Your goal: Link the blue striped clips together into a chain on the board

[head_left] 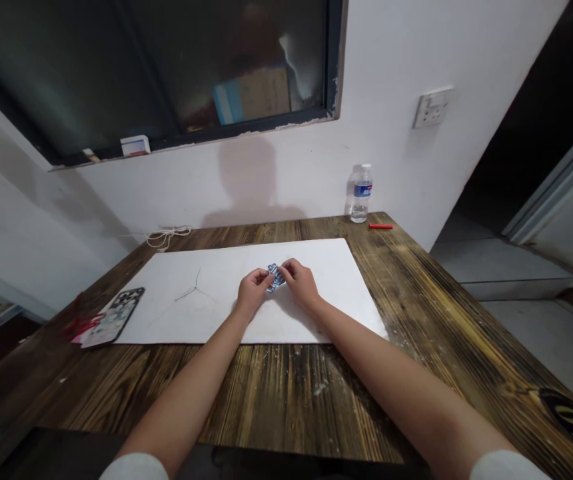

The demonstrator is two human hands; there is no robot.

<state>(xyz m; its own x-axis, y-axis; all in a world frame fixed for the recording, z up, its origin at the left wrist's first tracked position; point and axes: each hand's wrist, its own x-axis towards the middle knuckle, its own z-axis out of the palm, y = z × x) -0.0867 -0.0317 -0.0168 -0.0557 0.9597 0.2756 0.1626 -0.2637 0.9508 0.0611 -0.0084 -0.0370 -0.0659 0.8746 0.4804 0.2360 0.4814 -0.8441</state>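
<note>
Both hands on small blue-white piece (273,270), over white board (226,273) on desk (286,400). Left hand (251,291) has fingers pinched on one side, right hand (302,283) on other. Looks like two-handed fiddling stage tbh; next move probably wants steady grip both sides.

You have a small blue-and-white patterned piece (275,277), partly hidden and tilted, pinched between your left hand (253,291) and right hand (302,283), over the white board (326,257)

left sleeve (134,468): white | right sleeve (506,467): white — both short, plain | forearms (199,390): bare
</note>
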